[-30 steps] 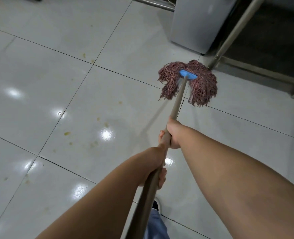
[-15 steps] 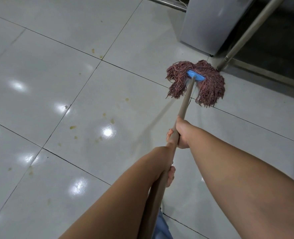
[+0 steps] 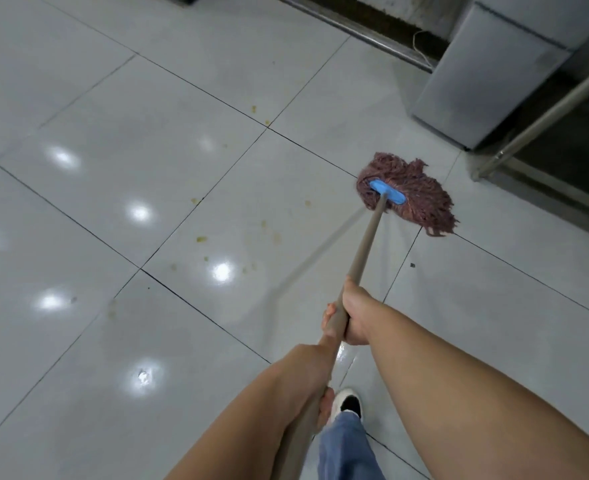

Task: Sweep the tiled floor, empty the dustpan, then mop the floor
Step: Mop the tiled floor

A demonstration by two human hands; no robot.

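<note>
We grip the mop handle (image 3: 362,258) with both hands, the right hand (image 3: 357,315) clenched further down the shaft, the left hand (image 3: 315,382) wrapped around it nearer us; the reddish mop head (image 3: 414,192) lies on the tiled floor (image 3: 147,133), near a grey cabinet (image 3: 487,77); yellowish spots (image 3: 201,239) dot the tiles left of it.

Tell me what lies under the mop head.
The mop head rests on the tiled floor, over a grout line. Any stains beneath its strands are covered and cannot be seen.
</note>
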